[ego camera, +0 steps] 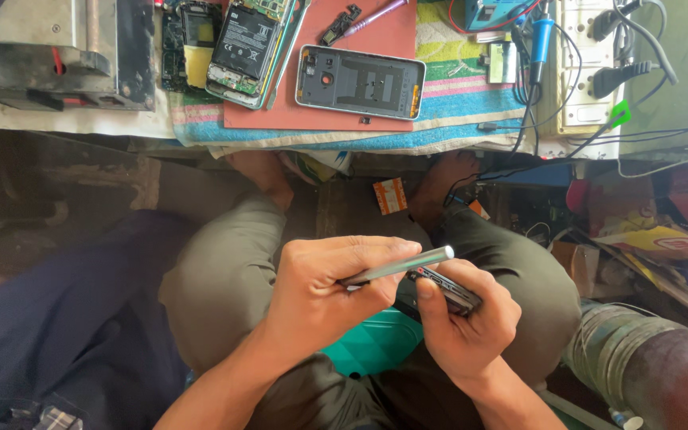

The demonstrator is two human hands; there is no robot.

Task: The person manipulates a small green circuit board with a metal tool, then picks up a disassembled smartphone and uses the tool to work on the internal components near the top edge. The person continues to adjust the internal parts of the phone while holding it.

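Observation:
My left hand [320, 299] grips a slim silver rod-shaped tool [408, 263], with its upper end pointing up and right. My right hand [463, 326] holds a small black part with red marks [449, 289] just below that tool. Both hands hover over my lap, above my olive trousers [224, 279]. On the bench ahead lie a phone back frame [360, 81] on a red mat [392, 36] and an opened phone with its battery showing [244, 48].
A striped cloth [463, 95] covers the bench edge. A power strip with plugs and cables [591, 64] sits at the right, a metal block [65, 52] at the left. My bare feet [439, 187] rest below the bench. Clutter and packets [654, 231] fill the right floor.

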